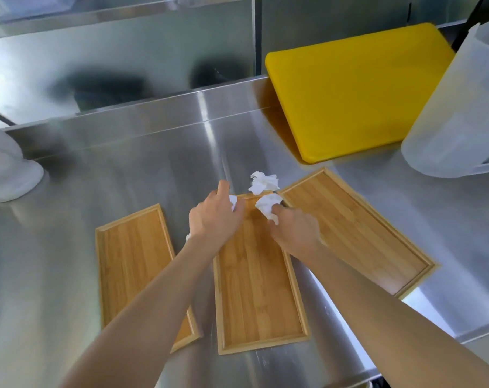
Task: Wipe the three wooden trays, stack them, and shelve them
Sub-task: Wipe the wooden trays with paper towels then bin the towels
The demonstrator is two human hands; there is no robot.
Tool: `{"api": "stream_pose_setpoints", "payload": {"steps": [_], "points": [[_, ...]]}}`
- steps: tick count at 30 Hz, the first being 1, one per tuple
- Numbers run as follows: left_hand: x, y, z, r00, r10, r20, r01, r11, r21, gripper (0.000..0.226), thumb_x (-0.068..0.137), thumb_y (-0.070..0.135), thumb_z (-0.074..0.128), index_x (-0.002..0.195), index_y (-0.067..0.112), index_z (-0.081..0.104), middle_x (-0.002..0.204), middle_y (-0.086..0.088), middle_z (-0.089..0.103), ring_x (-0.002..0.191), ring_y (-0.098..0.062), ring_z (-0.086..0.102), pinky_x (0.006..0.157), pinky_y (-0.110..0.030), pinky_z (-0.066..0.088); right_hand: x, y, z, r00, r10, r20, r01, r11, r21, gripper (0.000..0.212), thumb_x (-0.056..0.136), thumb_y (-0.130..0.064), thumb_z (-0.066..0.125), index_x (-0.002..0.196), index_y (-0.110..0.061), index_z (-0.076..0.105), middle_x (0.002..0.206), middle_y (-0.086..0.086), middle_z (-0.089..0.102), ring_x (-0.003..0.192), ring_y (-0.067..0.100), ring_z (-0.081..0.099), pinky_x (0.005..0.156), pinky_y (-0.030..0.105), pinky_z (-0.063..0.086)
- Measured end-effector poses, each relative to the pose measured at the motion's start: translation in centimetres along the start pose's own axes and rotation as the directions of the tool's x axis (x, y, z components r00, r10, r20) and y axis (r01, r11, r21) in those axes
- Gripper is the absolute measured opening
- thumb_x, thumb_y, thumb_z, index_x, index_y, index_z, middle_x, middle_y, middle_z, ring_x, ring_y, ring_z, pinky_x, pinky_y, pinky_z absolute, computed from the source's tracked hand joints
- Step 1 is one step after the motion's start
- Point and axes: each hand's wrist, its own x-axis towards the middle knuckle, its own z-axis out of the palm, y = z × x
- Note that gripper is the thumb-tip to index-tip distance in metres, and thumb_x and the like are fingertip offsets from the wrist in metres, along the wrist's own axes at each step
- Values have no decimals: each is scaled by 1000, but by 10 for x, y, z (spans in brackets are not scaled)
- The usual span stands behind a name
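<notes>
Three wooden trays lie flat on the steel counter: a left tray, a middle tray and a right tray turned at an angle. My left hand hovers over the far end of the middle tray, its fingers closed on a bit of white tissue. My right hand is beside it over the same tray and grips a crumpled white tissue. A third crumpled tissue lies loose on the counter just beyond the middle tray.
A yellow cutting board leans at the back right. A translucent plastic jug stands at the far right, a white container at the far left. A steel backsplash and a shelf edge run along the back.
</notes>
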Motion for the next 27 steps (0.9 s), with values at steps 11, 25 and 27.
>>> {"api": "stream_pose_setpoints", "payload": {"steps": [11, 25, 27], "points": [[74, 55, 44, 964, 62, 257, -118, 971, 209, 61, 84, 61, 37, 132, 24, 32, 113, -12, 63, 92, -35, 61, 63, -37, 40, -17, 75, -37, 977, 205, -58, -198, 975, 100, 20, 86, -25, 47, 99, -12, 56, 79, 9, 68, 63, 26, 56, 54, 30, 41], [45, 62, 43, 999, 40, -20, -41, 998, -49, 17, 87, 27, 40, 81, 15, 51, 71, 1, 53, 63, -26, 48, 57, -31, 33, -22, 99, -43, 982, 187, 5, -179, 936, 304, 29, 89, -31, 47, 111, -13, 54, 95, 12, 69, 74, 27, 66, 62, 46, 58], [30, 67, 35, 996, 35, -87, -45, 993, -113, 24, 88, 32, 42, 67, 21, 38, 59, 8, 45, 52, -17, 44, 48, -28, 27, -23, 96, -46, 986, 166, -6, -156, 933, 325, 29, 90, -31, 47, 111, -13, 54, 94, 13, 69, 75, 28, 66, 62, 46, 58]]}}
